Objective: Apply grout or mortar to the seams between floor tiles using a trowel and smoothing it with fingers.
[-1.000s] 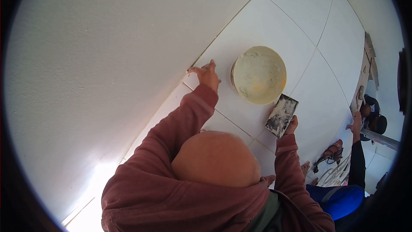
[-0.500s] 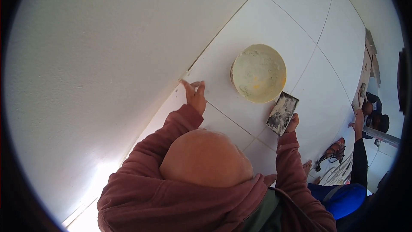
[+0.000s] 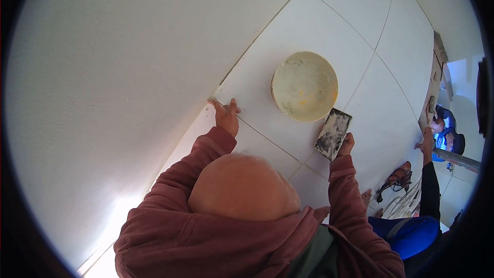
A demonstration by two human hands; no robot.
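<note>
My left hand [image 3: 226,119] reaches to the joint where the pale wall [image 3: 113,72] meets the white tiled floor [image 3: 267,123]. Its fingers are apart, with fingertips at the wall's foot and on the tile beside it. My right hand [image 3: 347,145] grips the right side of a rectangular float [image 3: 333,134], whose dark face is smeared with whitish paste. Just beyond the float's upper end stands a round, pale yellow bucket [image 3: 304,86] with whitish paste coating its inside. How the fingers wrap the float's underside is hidden.
At right, another person's dark-sleeved arm and hand [image 3: 426,144] reach forward, above blue clothing [image 3: 406,237]. A brown object with dark straps or cord [image 3: 396,179] and pale coiled cable [image 3: 404,203] lie nearby. Farther right are more people [image 3: 450,136] and a metal bar [image 3: 458,160].
My left hand has slid slightly nearer to me along the wall's foot. The view has shifted a little; my right hand keeps hold of the float beside the bucket.
</note>
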